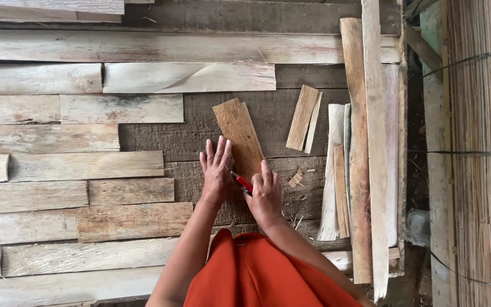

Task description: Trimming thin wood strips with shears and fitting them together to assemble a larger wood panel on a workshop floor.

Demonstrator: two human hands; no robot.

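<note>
A brown wooden plank piece (238,135) lies tilted on the dark board surface (200,122) in the middle of the head view. My left hand (216,172) lies flat with fingers spread, pressing beside the plank's lower left edge. My right hand (265,193) is closed around a red pen-like tool (241,181), whose tip points at the plank's lower end between the two hands. My orange sleeves and garment (257,273) fill the bottom centre.
Pale planks (75,170) lie in rows over the left half. Two short wood pieces (304,117) lie right of the plank. Long slats (370,142) and split strips (333,170) run lengthwise at the right, with a woven reed wall (484,153) beyond.
</note>
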